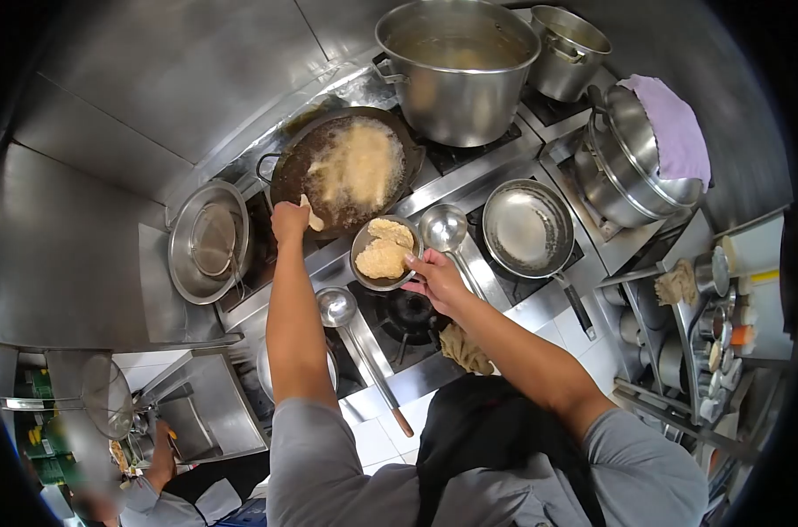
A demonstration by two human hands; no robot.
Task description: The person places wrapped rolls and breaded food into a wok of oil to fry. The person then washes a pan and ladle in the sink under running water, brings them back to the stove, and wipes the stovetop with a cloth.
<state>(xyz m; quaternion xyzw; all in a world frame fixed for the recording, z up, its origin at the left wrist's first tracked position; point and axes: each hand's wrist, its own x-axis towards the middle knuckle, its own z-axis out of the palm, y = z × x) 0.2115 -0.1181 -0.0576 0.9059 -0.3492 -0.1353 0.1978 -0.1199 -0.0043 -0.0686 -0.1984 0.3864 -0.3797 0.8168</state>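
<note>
A dark wok (285, 176) of bubbling oil with pale golden pieces frying in it sits on the stove at the upper centre. At its lower left rim, my left hand (290, 221) pinches a pale battered piece (311, 213) over the oil. My right hand (438, 279) grips the right edge of a small metal bowl (362, 244), thumb on the rim. Inside this bowl, just below the wok, lie breaded pieces (384, 258).
Around the wok stand a tall stockpot (469, 97), a frying pan (526, 230), two ladles (445, 230) and a steel basin (188, 285) holding a strainer. A cloth (462, 350) lies by the front burner. Another person's arm (163, 457) shows at lower left.
</note>
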